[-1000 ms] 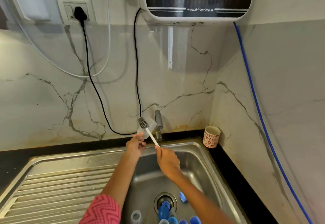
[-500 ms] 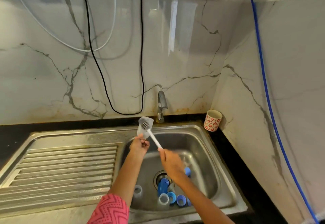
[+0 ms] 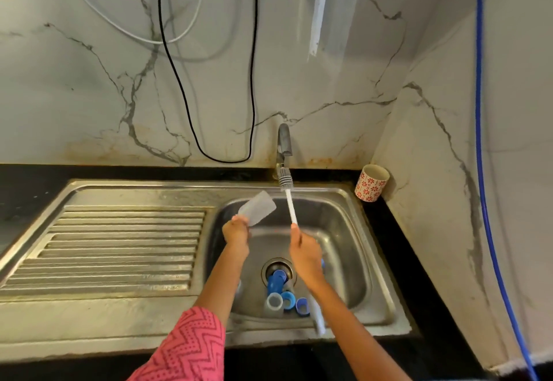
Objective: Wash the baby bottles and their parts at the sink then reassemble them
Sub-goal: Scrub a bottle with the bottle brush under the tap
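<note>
My left hand (image 3: 236, 231) grips a clear baby bottle (image 3: 258, 207) by its lower end, tilted up to the right over the sink basin (image 3: 338, 231). My right hand (image 3: 303, 252) holds a white-handled bottle brush (image 3: 289, 201). Its grey bristle head sits just under the tap (image 3: 283, 144), apart from the bottle. Blue bottle parts (image 3: 276, 282) and a second clear bottle (image 3: 273, 303) lie around the drain, with blue rings (image 3: 300, 304) beside them. No water stream is visible.
A steel drainboard (image 3: 119, 246) lies left of the basin. A red-patterned cup (image 3: 371, 183) stands on the black counter in the right corner. A black cable (image 3: 209, 111) and a blue hose (image 3: 484, 171) hang along the marble walls.
The brush has come out of the bottle and moved right, up under the tap. The bottle has swung left. The camera has tilted down, showing more of the sink.
</note>
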